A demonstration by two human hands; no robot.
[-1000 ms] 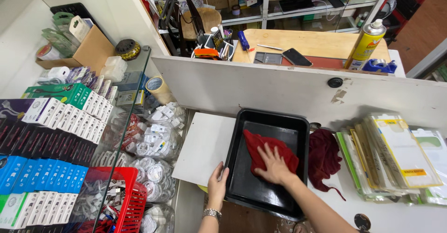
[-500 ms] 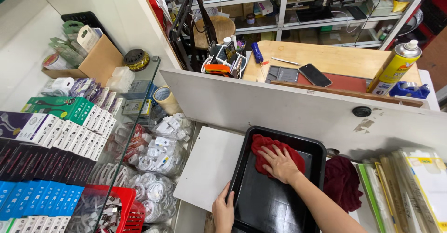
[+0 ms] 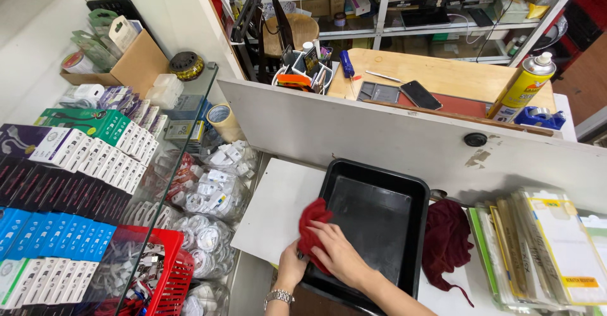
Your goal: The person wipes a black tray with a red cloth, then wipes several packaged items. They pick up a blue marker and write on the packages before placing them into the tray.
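A black plastic tray (image 3: pixel 404 183) lies on the white counter in front of me. My right hand (image 3: pixel 338 253) presses a red cloth (image 3: pixel 311 218) against the tray's left wall and rim. My left hand (image 3: pixel 291 268), with a metal watch on its wrist, grips the tray's near left edge from outside. The tray's flat bottom shows bare to the right of the cloth.
A dark red cloth (image 3: pixel 446 240) lies right of the tray, next to stacked packets (image 3: pixel 544 246). A white board (image 3: pixel 275 208) lies to its left. Bagged cables (image 3: pixel 208 189), a red basket (image 3: pixel 171 272) and boxed goods (image 3: pixel 63 189) fill the left. A grey partition (image 3: pixel 379 139) stands behind.
My right hand has dragged the red cloth from the tray's far middle to its near left wall. My left hand stayed on the tray's left edge. The camera view shifted.
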